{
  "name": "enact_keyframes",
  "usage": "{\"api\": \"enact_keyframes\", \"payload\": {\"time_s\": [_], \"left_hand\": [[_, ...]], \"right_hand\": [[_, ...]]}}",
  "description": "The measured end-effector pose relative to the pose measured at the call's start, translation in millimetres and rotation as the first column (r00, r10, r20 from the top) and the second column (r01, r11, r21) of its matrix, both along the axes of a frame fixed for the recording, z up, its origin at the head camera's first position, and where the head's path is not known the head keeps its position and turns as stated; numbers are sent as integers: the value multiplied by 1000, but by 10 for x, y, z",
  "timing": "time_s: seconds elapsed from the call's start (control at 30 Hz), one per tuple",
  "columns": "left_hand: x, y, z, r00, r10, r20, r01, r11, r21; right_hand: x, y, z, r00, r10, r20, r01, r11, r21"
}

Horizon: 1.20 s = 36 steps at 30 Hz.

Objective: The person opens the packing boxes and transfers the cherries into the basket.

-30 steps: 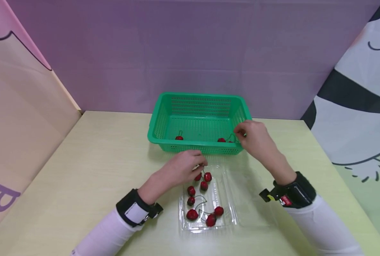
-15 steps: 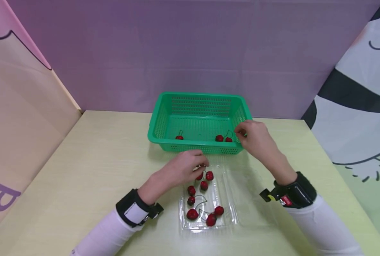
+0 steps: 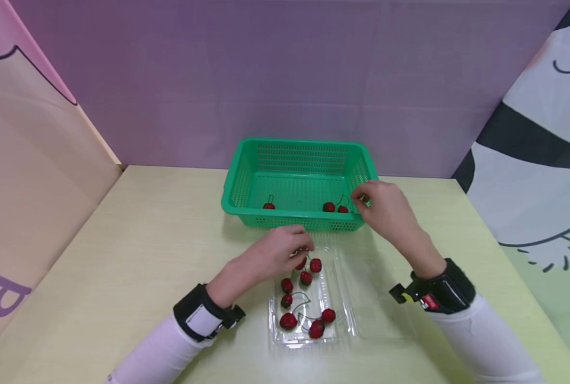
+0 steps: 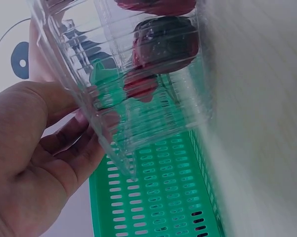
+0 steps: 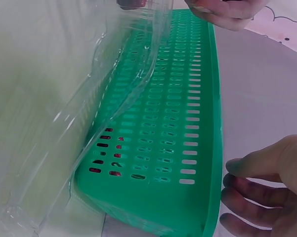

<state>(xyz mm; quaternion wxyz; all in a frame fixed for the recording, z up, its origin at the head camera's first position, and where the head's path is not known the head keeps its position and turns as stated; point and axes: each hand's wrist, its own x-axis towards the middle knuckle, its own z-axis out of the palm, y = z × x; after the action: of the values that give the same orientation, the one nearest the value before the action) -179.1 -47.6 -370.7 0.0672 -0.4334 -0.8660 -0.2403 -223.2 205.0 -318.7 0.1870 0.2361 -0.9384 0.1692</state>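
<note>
Red cherries with thin stems lie in a clear plastic box on the table. My left hand reaches over the box's far end, thumb and fingers closing at the stems of two cherries. In the left wrist view that hand is partly seen through the clear wall. My right hand hovers at the right end of the green basket, beside two stemmed cherries in it. Its fingers are loosely bent near the rim in the right wrist view, and no cherry shows between them.
The slotted basket stands behind the box, near the purple backdrop. A single cherry lies in its left part. A clear lid spreads to the right of the box on the pale wooden table.
My left fingertips shift slightly right, and the two cherries beside them move right too. The two cherries in the basket's right end have shifted left and farther back. My right hand stays almost still.
</note>
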Motion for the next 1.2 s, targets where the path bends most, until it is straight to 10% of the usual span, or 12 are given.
{"api": "enact_keyframes", "payload": {"time_s": [1.2], "left_hand": [[3, -91, 84, 999, -40, -20, 42, 990, 136]], "right_hand": [[454, -167, 4, 997, 58, 46, -57, 998, -31]]}}
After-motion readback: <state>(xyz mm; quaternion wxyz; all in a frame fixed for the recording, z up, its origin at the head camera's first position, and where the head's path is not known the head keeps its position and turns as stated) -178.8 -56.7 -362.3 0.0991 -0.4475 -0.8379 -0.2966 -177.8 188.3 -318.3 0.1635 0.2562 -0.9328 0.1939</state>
